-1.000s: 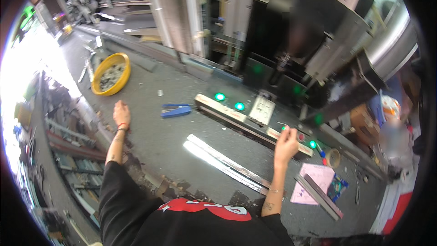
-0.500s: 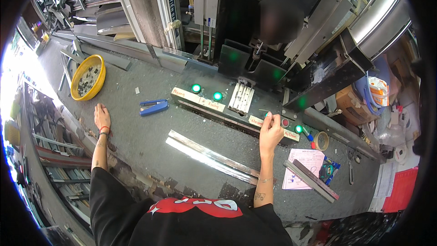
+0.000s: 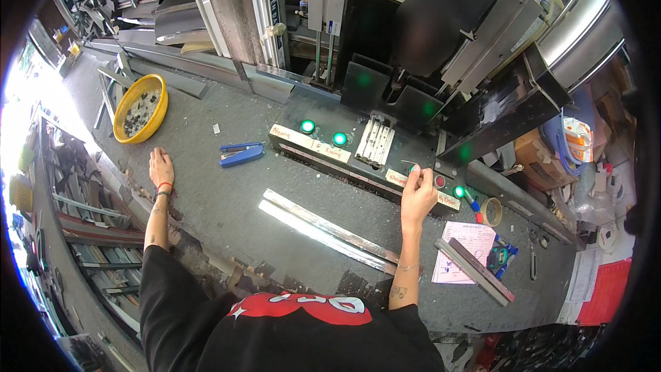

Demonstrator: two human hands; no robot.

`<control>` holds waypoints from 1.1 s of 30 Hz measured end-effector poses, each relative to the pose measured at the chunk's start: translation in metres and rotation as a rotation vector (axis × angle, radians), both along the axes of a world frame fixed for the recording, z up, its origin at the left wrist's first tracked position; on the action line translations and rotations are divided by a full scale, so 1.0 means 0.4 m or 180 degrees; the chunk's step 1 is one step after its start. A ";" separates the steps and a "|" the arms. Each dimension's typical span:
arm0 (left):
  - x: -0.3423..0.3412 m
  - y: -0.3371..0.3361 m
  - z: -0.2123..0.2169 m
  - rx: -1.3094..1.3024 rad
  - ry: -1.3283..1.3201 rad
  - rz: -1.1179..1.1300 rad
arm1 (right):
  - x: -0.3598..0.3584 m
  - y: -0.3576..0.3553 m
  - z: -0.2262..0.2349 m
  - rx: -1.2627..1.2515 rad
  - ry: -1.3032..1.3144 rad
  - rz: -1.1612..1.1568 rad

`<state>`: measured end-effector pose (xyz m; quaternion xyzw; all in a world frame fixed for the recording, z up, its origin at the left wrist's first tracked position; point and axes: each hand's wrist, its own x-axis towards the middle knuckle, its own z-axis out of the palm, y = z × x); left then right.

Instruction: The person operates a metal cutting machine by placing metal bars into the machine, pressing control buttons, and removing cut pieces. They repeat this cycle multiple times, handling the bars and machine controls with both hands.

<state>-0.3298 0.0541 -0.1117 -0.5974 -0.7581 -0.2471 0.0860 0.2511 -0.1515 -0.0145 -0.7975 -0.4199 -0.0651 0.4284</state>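
My right hand (image 3: 417, 193) reaches up to the control strip (image 3: 358, 165) of a machine, its fingertips on a small switch beside a red button (image 3: 439, 181). Green lit buttons (image 3: 307, 126) glow along the same strip. My left hand (image 3: 162, 168) lies flat, palm down, on the grey bench (image 3: 227, 200) near its left edge, holding nothing. A blue stapler (image 3: 240, 153) lies a little to the right of that hand. Two long shiny metal strips (image 3: 323, 229) lie side by side on the bench between my arms.
A yellow bowl (image 3: 140, 107) of small parts stands at the far left. A pink paper sheet (image 3: 465, 249), a grey metal bar (image 3: 474, 271) and a tape roll (image 3: 491, 211) lie at the right. The dark machine (image 3: 441, 34) rises behind the strip. Metal profiles fill shelves on the left.
My right hand has moved up from the strip's front edge onto the switch by the red button. The view has shifted; my left hand stays flat on the bench.
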 end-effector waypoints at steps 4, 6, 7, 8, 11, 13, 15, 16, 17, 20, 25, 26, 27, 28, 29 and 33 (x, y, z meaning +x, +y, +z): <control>-0.001 0.003 -0.003 0.0012 0.0062 0.0025 | 0.000 -0.001 0.001 0.0069 -0.0002 0.0023; -0.001 0.004 -0.003 -0.0043 0.0058 0.0050 | -0.001 0.000 0.000 0.0029 0.0003 -0.0015; 0.001 0.003 -0.002 -0.0020 0.0057 0.0039 | -0.001 -0.001 0.001 0.0061 -0.0028 0.0011; 0.002 0.003 -0.002 0.0005 0.0056 0.0028 | -0.001 -0.001 0.001 0.0044 -0.0002 0.0019; 0.006 -0.001 0.003 0.0022 0.0046 0.0027 | -0.001 -0.001 0.002 0.0066 -0.0040 0.0031; 0.009 -0.002 0.005 0.0024 0.0012 0.0011 | 0.000 -0.001 0.003 0.0074 -0.0051 0.0023; 0.008 -0.004 0.007 0.0042 -0.0030 -0.0017 | -0.001 0.000 0.003 0.0013 0.0053 0.0004; 0.006 -0.005 0.008 0.0036 0.0007 -0.0001 | -0.002 -0.001 0.004 0.0020 0.0041 0.0034; 0.007 -0.005 0.008 0.0028 0.0041 0.0016 | -0.001 -0.002 0.006 -0.0017 0.0070 0.0052; 0.007 -0.005 0.006 0.0047 0.0065 0.0029 | -0.001 -0.002 0.014 -0.0025 0.0120 0.0115; 0.012 -0.003 0.008 0.0028 -0.0001 0.0046 | -0.007 -0.005 0.046 -0.0485 0.0147 0.0031; 0.013 -0.004 0.009 -0.0011 -0.0006 0.0072 | -0.010 -0.006 0.055 -0.0507 0.0192 0.0058; 0.012 -0.005 0.011 -0.0039 -0.0010 0.0091 | -0.011 -0.007 0.065 -0.0590 0.0263 0.0058; 0.011 -0.006 0.012 -0.0017 -0.0005 0.0083 | -0.014 -0.009 0.074 -0.0676 0.0360 0.0060; 0.013 -0.007 0.011 0.0012 -0.0002 0.0061 | -0.016 -0.013 0.084 -0.0764 0.0337 0.0067; 0.013 -0.007 0.009 0.0036 -0.0048 0.0047 | -0.028 -0.028 0.112 -0.0866 0.0652 0.0188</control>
